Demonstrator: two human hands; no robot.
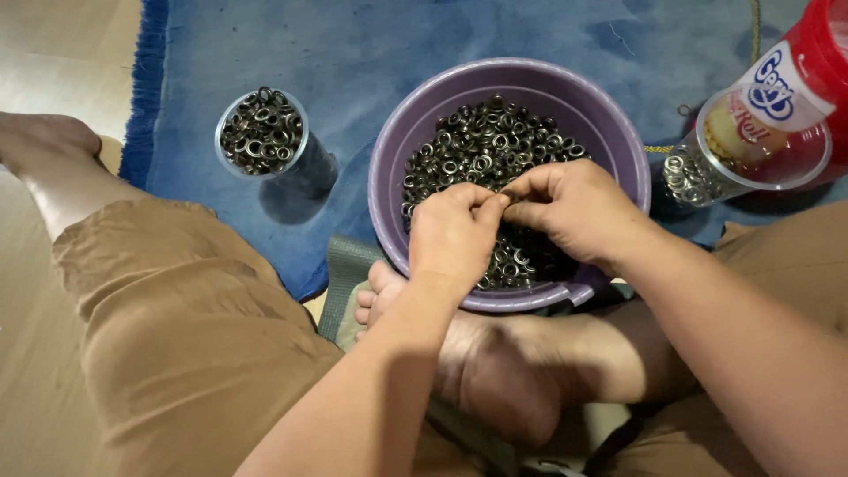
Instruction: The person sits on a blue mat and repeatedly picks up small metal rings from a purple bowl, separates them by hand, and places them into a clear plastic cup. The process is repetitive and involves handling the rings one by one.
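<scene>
Two hands are seen meeting fingertip to fingertip over a purple bucket (609, 155) of small dark metal rings (481, 150). The left hand (452, 234) is curled with thumb and fingers pinched together; the right hand (574, 212) is closed the same way against it. What is pinched between them is hidden by the fingers, though it is probably one or two of the rings. The bucket is held near the seated person's crossed feet, on a blue mat (371, 53), and is filled roughly halfway.

To the far left, a clear cup (262, 132) is packed to the rim with rings. At the right edge, a clear jar with a red lid and label (777, 124) lies on its side (a few pale rings are gathered at its mouth).

A loose pinch could let a ring drop back into the heap and be lost among the others. The brimming cup could be spilled if knocked by a knee.
</scene>
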